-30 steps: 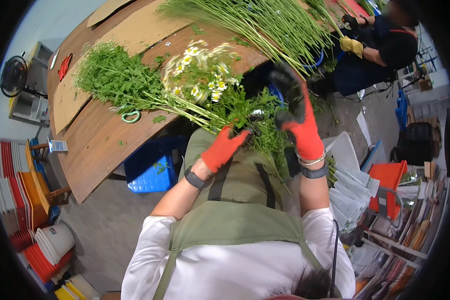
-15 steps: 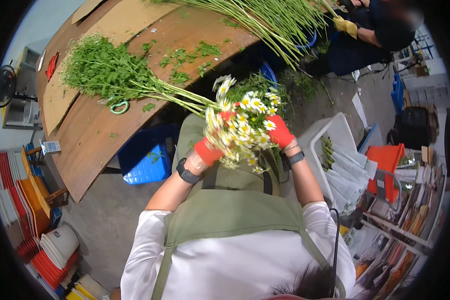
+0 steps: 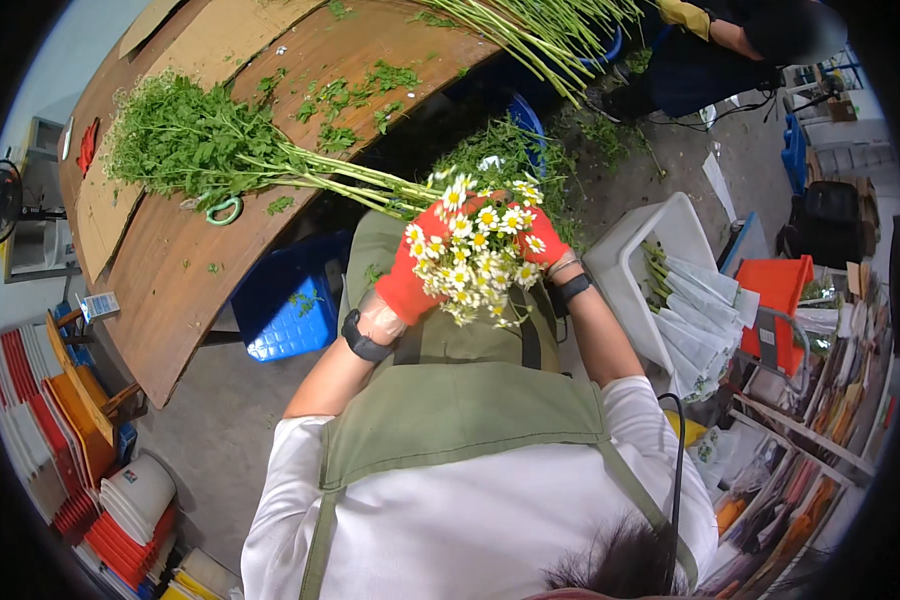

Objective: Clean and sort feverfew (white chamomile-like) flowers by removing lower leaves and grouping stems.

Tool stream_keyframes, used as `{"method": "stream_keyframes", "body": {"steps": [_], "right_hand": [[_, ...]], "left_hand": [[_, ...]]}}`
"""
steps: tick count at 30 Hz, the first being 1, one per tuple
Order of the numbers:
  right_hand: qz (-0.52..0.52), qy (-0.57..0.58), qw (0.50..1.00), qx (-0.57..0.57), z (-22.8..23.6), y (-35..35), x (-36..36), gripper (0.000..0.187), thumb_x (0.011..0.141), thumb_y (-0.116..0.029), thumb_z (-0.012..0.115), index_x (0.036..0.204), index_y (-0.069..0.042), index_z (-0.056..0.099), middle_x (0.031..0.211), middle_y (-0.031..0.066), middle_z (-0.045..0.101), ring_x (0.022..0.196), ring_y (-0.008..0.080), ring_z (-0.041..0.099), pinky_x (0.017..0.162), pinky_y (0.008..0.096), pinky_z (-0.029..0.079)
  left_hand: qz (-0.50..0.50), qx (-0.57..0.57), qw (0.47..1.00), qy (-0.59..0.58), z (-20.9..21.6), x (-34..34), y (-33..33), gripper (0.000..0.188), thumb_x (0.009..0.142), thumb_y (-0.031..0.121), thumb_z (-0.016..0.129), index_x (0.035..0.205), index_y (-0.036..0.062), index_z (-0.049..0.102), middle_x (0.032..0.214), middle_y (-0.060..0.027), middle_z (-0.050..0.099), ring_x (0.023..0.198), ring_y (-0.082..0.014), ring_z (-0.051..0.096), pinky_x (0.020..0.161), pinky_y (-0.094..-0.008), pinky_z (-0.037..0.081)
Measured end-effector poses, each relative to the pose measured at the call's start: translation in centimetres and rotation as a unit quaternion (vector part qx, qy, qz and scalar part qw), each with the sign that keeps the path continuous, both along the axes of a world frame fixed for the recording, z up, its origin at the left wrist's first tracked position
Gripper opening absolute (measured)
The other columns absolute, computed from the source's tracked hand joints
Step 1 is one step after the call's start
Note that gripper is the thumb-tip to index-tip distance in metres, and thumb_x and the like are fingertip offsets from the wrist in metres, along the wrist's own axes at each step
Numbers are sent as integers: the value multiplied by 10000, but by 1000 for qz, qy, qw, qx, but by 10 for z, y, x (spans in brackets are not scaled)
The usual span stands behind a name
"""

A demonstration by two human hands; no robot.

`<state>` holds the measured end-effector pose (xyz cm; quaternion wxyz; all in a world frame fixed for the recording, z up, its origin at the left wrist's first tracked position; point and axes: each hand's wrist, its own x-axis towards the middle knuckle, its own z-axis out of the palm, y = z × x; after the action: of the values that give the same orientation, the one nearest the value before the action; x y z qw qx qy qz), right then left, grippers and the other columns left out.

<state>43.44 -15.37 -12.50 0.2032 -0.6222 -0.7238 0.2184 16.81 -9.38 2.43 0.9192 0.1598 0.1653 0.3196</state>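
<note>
A bunch of white daisies (image 3: 475,255) with yellow centres is between my hands, above my lap, its blooms toward me. My left hand (image 3: 410,275), in an orange-red glove, is closed round the bunch from the left. From the right, my right hand (image 3: 544,240), gloved alike, grips it; the blooms hide most of its fingers. Just beyond them lies a heap of loose green leaves (image 3: 505,150). A bundle of leafy stems (image 3: 190,135) rests on the wooden table, its bare stalks reaching over the edge toward my left hand.
Green-handled scissors (image 3: 224,210) and leaf scraps lie on the wooden table (image 3: 185,285). Below it stands a blue crate (image 3: 290,310). At right, a pale bin (image 3: 660,225) holds wrapped bunches (image 3: 705,310). Beyond the long cut stems (image 3: 530,40) is another person (image 3: 715,75).
The daisies, blurred half a second ago, are now sharp, with the blooms gathered closer together. My left hand has moved slightly up. The other person's gloved hand has shifted toward the top edge.
</note>
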Motion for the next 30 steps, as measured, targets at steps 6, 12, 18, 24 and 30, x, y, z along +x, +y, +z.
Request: {"method": "stream_keyframes", "body": {"steps": [6,12,18,24,30], "right_hand": [[23,-53,998,-5,-2,8,-6,448,758,-1,662,1204,-44,646,1146,183,684,1009,377,669,888,438,546],[1,45,999,30,13,9,-18,457,746,76,540,1173,-23,668,1086,204,702,954,366,690,847,410,562],[-20,16,1000,0,9,5,-22,476,730,-10,588,1200,-32,665,1208,206,675,1142,396,616,1005,451,478],[-19,45,999,11,1,1,-20,554,704,6,600,1252,-59,651,1267,195,655,1190,386,593,1048,440,443],[-22,30,999,-10,6,5,-22,484,708,-4,606,1185,-34,682,1197,210,682,1111,405,636,971,436,507]], "left_hand": [[56,327,934,136,2,-4,3,435,988,74,598,1407,12,500,1395,-108,597,1213,-186,592,1036,-341,490],[100,200,972,77,-24,-10,-1,460,976,-4,567,1429,16,493,1367,-110,610,1234,-194,591,1052,-367,490],[39,-38,990,-131,-32,-17,4,456,974,19,569,1424,19,492,1367,-110,611,1229,-216,602,1043,-371,499],[118,345,902,232,-16,-11,-7,465,943,17,611,1396,24,507,1310,-98,640,1200,-203,611,1029,-365,504],[114,246,952,140,-27,-14,-4,474,966,5,566,1430,17,469,1376,-113,594,1221,-209,600,1042,-383,505]]}}
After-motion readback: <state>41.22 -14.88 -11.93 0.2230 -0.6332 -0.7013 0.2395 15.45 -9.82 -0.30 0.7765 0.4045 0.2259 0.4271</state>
